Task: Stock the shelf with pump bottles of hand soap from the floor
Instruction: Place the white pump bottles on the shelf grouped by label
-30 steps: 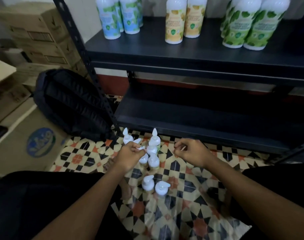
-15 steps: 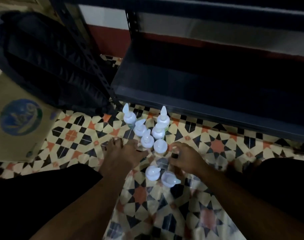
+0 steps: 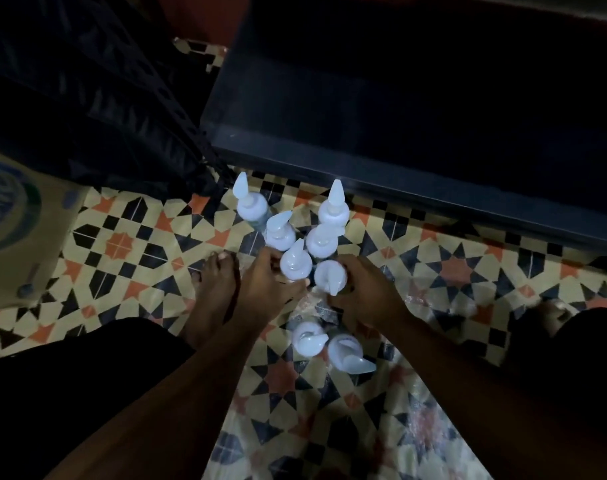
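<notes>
I see the pump bottles (image 3: 334, 211) standing clustered on the tiled floor (image 3: 454, 271), just in front of the dark bottom shelf (image 3: 381, 174). My left hand (image 3: 264, 284) has its fingers curled round the middle bottle (image 3: 295, 264). My right hand (image 3: 369, 294) wraps the neighbouring bottle (image 3: 329, 276), spout towards me. A bare foot (image 3: 214, 289) touches the left hand.

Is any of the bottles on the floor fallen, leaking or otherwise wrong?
Nothing stands out. All eight pump bottles stand upright on the tiled floor, and no spill shows. Their nozzles only point different ways.
</notes>
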